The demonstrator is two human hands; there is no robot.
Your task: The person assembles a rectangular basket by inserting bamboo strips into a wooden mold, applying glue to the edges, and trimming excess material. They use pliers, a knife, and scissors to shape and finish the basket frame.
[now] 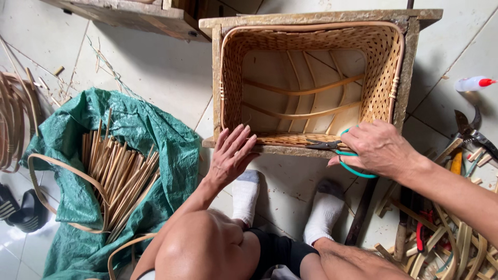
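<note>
Looking down from the head camera, the left hand (231, 155) is resting flat, fingers (239, 140) spread and holding nothing, their tips touching the near rim of the woven basket (386, 57). The basket is sitting inside a wooden frame (410, 67), its open mouth facing up, with curved strips crossing its pale bottom.

The right hand (378, 148) is gripping a pair of scissors (337, 150) with teal handles, fingers curled closed through the loops. The dark blades are pointing leftward from those fingers, lying along the near rim of the basket, so their long axis is running parallel to that edge. The blade tips are lying just beside the left fingertips, between the two hands; whether they are touching the weave I cannot tell. The right hand is the nearer one to the cutting point.

Well off to the left of the left fingers, a bundle of cane sticks (122, 179) is lying in a green sack (166, 150). Right of the right hand, mixed tools (469, 132) and a small white bottle (469, 84) are lying on the tiled floor (150, 67).
</note>
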